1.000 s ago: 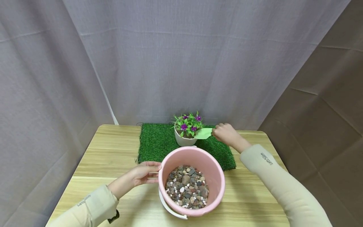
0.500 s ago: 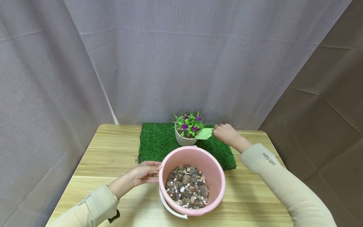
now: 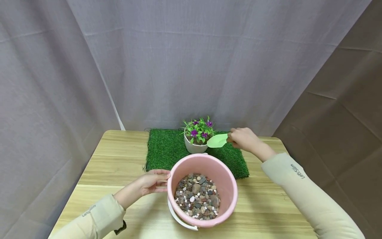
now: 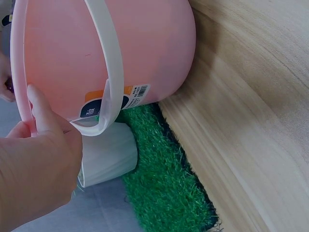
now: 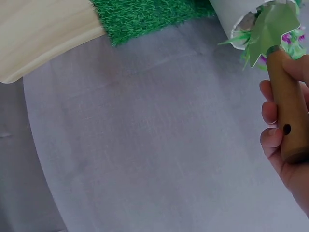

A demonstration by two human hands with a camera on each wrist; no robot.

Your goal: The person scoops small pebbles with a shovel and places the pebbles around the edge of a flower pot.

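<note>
My right hand [image 3: 246, 139] grips the brown handle [image 5: 287, 104] of a hand trowel with a light green blade [image 3: 218, 141]. The blade's tip is right at the rim of a white flowerpot [image 3: 195, 147]. Green leaves and purple flowers [image 3: 198, 130] fill the pot. In front of it stands a pink bucket [image 3: 228, 196], partly full of mixed pebbles [image 3: 197, 196]. At the bucket's left edge, my left hand [image 3: 153, 182] pinches the rim between thumb and fingers. The bucket's white handle [image 4: 111, 53] hangs down on its outer side.
Under the flowerpot lies a green artificial grass mat [image 3: 164, 149] on a wooden table [image 3: 119, 156]. A grey curtain [image 3: 167, 66] hangs behind the table, with a brown cloth [image 3: 343, 139] to the right.
My right hand has drawn the trowel slightly to the right, so its blade has come back from inside the pot to the rim. The left hand and the bucket stay in place.
</note>
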